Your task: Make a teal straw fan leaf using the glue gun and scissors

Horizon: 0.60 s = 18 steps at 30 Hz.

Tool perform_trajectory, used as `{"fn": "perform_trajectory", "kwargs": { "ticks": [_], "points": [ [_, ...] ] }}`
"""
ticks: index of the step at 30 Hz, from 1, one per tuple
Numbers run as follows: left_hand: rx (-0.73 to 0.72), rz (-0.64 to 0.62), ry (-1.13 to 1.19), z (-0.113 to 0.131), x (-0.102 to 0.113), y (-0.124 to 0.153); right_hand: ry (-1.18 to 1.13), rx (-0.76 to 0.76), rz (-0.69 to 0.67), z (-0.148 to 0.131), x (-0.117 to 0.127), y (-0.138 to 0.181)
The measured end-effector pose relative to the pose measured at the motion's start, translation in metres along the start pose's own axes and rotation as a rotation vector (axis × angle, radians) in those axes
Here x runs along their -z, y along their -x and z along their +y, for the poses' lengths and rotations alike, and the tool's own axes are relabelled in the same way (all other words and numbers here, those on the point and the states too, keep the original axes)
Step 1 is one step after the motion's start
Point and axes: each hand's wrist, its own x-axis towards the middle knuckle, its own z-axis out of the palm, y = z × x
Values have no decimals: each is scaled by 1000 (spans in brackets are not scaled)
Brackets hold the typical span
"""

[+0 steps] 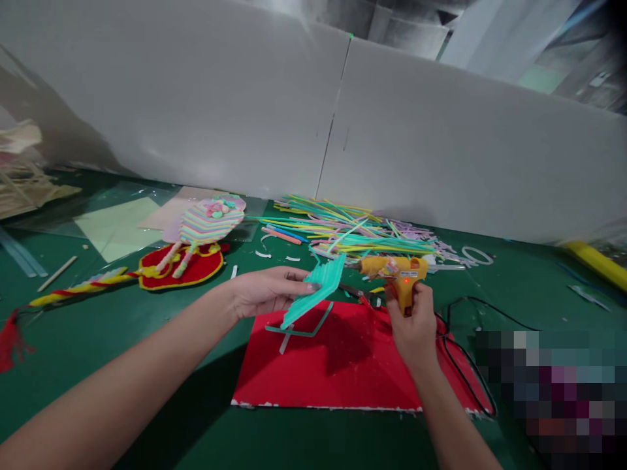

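My left hand [272, 292] pinches a small turquoise panel [318, 292] of strips laid side by side, tilted above the work board. An orange-yellow hot glue gun [399, 269] with a lit red light is gripped in my right hand [415, 320]. Its nozzle points left, toward the panel, with a small gap between them. Below both hands lies a red board [343, 378] with a rough white front edge. On it rest a bent turquoise strip [298, 333] and a short white piece [285, 341].
Behind the board spreads a pile of pastel strips [353, 228]. A striped fan-like piece [213, 222] and a red tasselled one [181, 267] lie at left. The black cord [470, 365] loops at right. A grey partition [196, 98] stands behind the green table [122, 391].
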Motion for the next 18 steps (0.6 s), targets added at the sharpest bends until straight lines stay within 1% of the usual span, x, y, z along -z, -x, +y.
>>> {"fn": "perform_trajectory", "kwargs": {
  "ticks": [7,12,16,18],
  "points": [
    [-6,6,2,1,0,0,22,0,-9,2,1,1],
    [3,7,-10,0,1,0,53,4,10,1,1,0],
    [3,-14,-13,0,1,-1,93,29,30,-3,1,0],
    [10,-14,-24,0,0,0,91,9,51,-5,1,-1]
  ]
}}
